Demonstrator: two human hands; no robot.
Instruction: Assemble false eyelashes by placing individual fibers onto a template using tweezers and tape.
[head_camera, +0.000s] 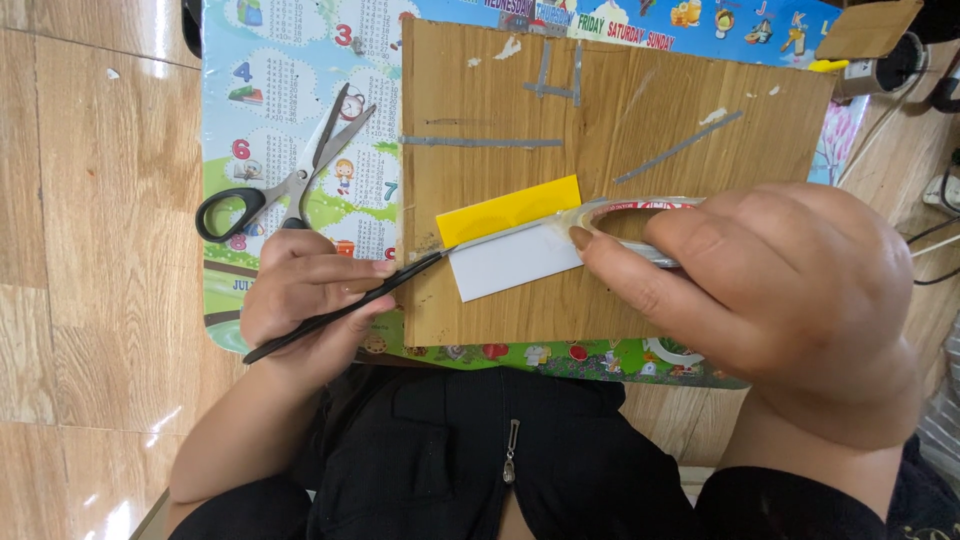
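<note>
From my remote seat this reads as a home — I see a glossy wood-plank floor (90, 200) with a child's colourful learning mat (290, 120) of numbers and cartoons spread on it, and a scuffed wooden board (620, 110) laid over that as a makeshift craft surface. Black-handled scissors (285, 185) lie loose — power cables (935, 245) trail at the right edge.

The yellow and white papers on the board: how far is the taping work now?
Done: the yellow paper and white paper lie edge to edge on the wooden board. In hand: the right hand holds a tape roll, its clear strip drawn along the seam; the left hand holds a thin black blade at the strip's end. Left: the strip is not yet cut. The scissors lie unused.
</note>
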